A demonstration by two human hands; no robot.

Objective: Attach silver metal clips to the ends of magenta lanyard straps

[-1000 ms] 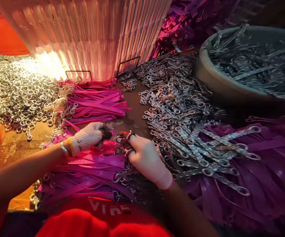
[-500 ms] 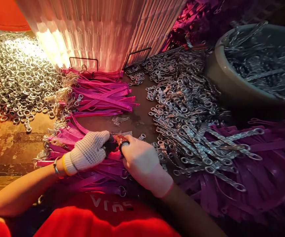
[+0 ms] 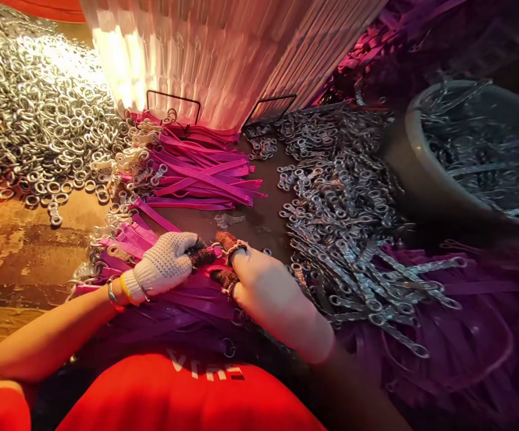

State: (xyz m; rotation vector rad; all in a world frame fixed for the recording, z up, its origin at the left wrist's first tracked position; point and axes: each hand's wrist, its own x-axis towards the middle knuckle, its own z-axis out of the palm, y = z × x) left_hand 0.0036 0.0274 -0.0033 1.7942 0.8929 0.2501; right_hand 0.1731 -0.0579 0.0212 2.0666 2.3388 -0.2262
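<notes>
My left hand (image 3: 169, 258), in a white dotted glove with dark fingertips, pinches a pink strap (image 3: 215, 251) with a small metal ring at its end. Close beside it is my right hand (image 3: 259, 278), in a pale glove with dark brown fingertips. Its index finger and thumb are parted around the strap's end; whether a fingertip touches the ring is not clear. Beneath both hands lies a heap of pink straps (image 3: 169, 314) with metal fittings at their ends.
Loose metal ring links (image 3: 57, 131) are piled at left. Linked metal pieces (image 3: 331, 179) lie at right, beside a grey tub (image 3: 414, 143) holding more metal parts. A ribbed translucent panel (image 3: 205, 54) stands behind another bundle of pink straps (image 3: 200, 170). Purple straps (image 3: 448, 359) lie at lower right.
My right hand's finger and thumb have parted, and the strap's end with its ring now shows between the hands. The view has shifted slightly.
</notes>
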